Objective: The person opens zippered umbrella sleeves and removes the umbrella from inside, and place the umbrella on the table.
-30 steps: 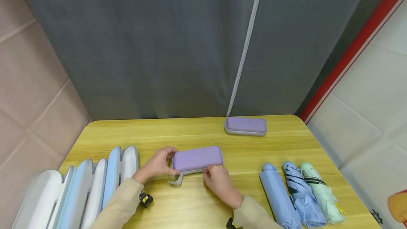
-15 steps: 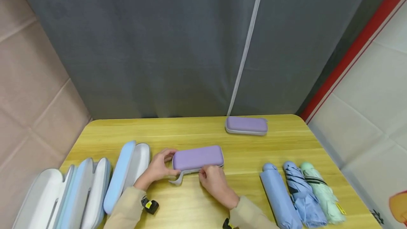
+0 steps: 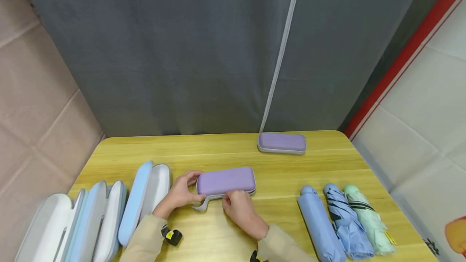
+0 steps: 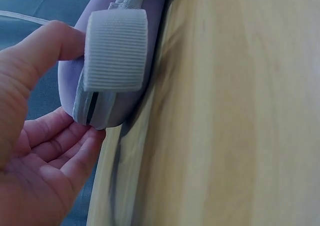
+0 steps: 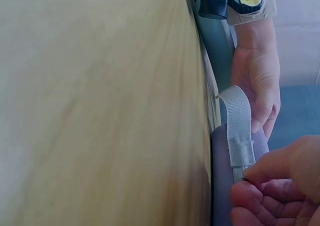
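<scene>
A purple zip case (image 3: 226, 179) with a light grey zip edge lies on the wooden table in the head view. My left hand (image 3: 181, 191) grips its left end, thumb and fingers on opposite sides. A grey strap loop (image 4: 116, 50) juts from that end in the left wrist view, beside a dark slit along the zip band. My right hand (image 3: 240, 210) is at the front edge of the case. In the right wrist view its thumb and forefinger pinch the zip pull (image 5: 243, 177), which is mostly hidden between them, close to the strap's base.
A second purple case (image 3: 281, 143) lies at the back right. Several light blue and whitish long cases (image 3: 109, 213) stand at the left, the nearest beside my left forearm. At the right lie a blue folded umbrella (image 3: 320, 221), a dark-striped blue one (image 3: 346, 221) and a green one (image 3: 367, 217).
My right hand has slid left along the purple case's front edge. The rightmost blue-and-white case by my left arm shifted right and tilted earlier. The left hand keeps its grip.
</scene>
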`<state>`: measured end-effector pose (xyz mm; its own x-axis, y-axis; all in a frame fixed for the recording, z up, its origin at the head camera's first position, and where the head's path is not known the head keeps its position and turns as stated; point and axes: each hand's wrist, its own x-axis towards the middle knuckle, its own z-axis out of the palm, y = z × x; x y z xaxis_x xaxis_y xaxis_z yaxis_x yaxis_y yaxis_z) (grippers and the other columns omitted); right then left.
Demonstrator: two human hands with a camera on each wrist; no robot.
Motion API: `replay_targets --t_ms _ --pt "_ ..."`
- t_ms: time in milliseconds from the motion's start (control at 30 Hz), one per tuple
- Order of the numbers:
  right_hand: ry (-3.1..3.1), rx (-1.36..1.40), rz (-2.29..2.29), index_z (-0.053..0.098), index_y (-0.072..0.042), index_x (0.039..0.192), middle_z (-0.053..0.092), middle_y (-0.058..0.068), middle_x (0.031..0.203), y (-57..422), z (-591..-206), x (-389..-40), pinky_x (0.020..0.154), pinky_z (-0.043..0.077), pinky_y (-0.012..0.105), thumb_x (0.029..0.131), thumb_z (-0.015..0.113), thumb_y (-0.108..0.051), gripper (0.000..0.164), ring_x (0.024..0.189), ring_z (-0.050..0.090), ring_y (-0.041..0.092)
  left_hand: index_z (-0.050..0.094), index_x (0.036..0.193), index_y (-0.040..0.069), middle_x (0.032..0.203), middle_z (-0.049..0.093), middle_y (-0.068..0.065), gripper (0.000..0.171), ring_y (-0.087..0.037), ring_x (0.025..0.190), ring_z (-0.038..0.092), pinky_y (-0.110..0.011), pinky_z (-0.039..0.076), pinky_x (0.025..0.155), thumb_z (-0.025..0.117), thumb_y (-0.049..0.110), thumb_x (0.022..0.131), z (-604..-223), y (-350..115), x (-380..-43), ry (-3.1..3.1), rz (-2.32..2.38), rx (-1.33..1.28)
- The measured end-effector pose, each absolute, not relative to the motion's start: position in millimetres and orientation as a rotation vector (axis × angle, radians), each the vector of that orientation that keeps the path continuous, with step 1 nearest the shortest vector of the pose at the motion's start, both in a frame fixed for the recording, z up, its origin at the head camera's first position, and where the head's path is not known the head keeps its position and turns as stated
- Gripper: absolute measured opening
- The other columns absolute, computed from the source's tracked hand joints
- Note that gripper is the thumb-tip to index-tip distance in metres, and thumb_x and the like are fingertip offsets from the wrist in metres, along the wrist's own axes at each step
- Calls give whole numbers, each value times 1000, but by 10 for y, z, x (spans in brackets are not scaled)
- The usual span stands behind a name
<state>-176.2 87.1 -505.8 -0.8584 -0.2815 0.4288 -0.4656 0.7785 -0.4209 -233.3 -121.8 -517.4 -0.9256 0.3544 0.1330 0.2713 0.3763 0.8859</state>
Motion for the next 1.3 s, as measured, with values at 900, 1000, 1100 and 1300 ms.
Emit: replay_targets --t_ms 900,1000,1100,1300 --pt "-2928 647 1385 44 5 133 54 17 122 1840 -4796 -2208 83 46 47 80 75 -23 67 102 53 31 49 126 -11 123 53 -24 63 -38 114 52 -39 43 96 75 -7 69 -5036 -1193 -2415 2540 1574 527" --pt "-2907 617 1446 48 4 128 55 12 114 1837 -4813 -2163 77 47 41 77 78 -22 65 94 53 27 52 124 -9 120 56 -21 59 -35 112 54 -39 44 95 74 -8 70 -5032 -1168 -2414 2569 1589 478" --pt "-2917 625 1371 52 0 120 55 7 108 1837 -4817 -2099 73 46 33 73 81 -26 60 90 51 23 55 122 -8 117 59 -18 54 -33 108 56 -38 45 94 73 -8 71 -5029 -1148 -2408 2604 1592 461" --pt "-2887 714 1301 54 -2 107 55 5 98 1786 -4857 -1917 62 43 24 70 83 -26 53 76 51 20 60 113 -8 108 63 -18 43 -32 99 61 -43 48 89 68 -9 71 -5019 -1099 -2418 2733 1560 518"
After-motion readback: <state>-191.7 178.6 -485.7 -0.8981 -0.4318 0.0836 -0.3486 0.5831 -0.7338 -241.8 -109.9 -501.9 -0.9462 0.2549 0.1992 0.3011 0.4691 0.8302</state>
